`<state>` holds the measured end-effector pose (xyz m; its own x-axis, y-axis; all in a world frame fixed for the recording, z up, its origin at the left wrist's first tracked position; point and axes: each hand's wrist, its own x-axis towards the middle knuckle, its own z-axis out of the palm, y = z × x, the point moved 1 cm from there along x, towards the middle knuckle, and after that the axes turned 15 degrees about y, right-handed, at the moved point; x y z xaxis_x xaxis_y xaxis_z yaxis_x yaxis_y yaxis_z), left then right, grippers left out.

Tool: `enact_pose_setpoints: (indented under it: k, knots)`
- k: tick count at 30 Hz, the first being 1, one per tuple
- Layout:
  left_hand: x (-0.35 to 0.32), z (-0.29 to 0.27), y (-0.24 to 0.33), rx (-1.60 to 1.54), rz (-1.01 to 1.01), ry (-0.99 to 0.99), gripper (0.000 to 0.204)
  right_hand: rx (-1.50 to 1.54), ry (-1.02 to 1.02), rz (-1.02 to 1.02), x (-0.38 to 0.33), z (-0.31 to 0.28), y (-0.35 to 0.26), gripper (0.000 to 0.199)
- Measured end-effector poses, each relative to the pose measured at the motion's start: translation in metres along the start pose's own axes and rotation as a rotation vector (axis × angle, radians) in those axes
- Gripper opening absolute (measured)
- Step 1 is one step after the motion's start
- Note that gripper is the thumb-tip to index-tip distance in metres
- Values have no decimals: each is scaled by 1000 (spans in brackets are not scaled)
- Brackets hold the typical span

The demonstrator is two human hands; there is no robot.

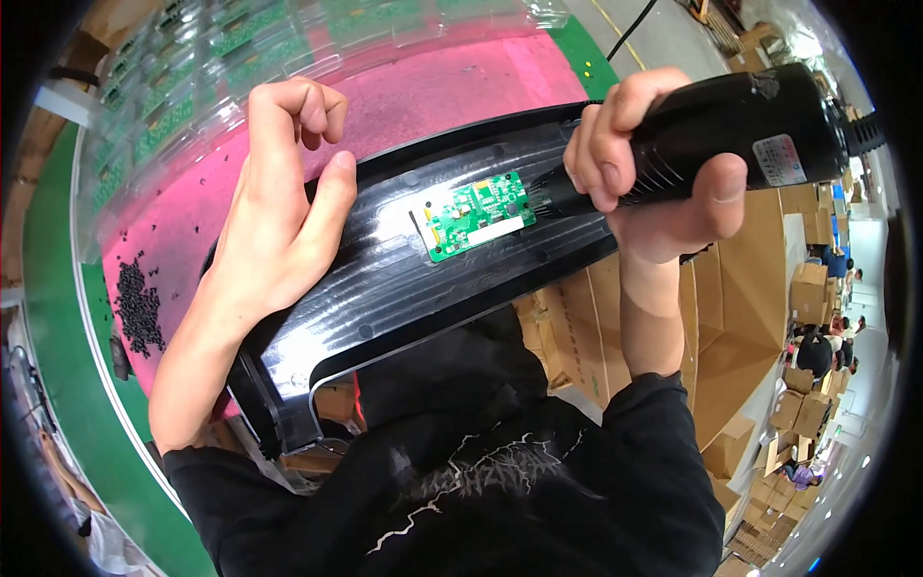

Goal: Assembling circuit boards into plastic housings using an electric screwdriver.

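Observation:
My right hand [663,183] is wrapped around a thick black electric screwdriver [711,130], with a cord at its rear end. Its nose points left and down at the right end of a green circuit board [481,216]. The board lies in a long, shallow black plastic housing [385,298], slanted across in front of me. Above the housing's left part is my left hand [288,192]. Its fingers are loosely curled and the thumb stands apart, with nothing visible between them. The screwdriver's very tip cannot be made out clearly.
A pile of small black screws [139,306] lies on the pink mat [423,91], left of the housing. Clear plastic trays [202,58] with green boards stand at the far left. Cardboard boxes [731,279] are at the right, people and more boxes beyond.

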<state>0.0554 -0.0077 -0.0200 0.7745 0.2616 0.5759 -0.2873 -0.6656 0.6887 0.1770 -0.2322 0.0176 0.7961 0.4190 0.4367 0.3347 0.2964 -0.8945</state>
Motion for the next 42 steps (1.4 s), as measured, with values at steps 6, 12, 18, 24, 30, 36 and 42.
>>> enact_pose_setpoints:
  k: [6,12,18,24,30,36,42]
  knots:
    - [-1,-1,5,6,-65,-48,31,64,-19,-26,-1,4,3,64]
    - [4,-3,5,110,-73,-121,29,125,29,-4,3,-2,5,61]
    - [2,4,3,200,-143,-282,35,305,560,412,28,-15,1,29]
    - [1,2,0,281,-68,-337,35,657,962,599,70,-36,40,33]
    - [-4,-25,9,617,-96,-437,36,706,750,347,25,-63,-23,41]
    - [-25,-34,20,612,230,-369,19,434,782,257,-7,-143,-57,17]
    - [-65,-82,65,474,68,-185,12,182,1041,287,-26,-280,-40,8]
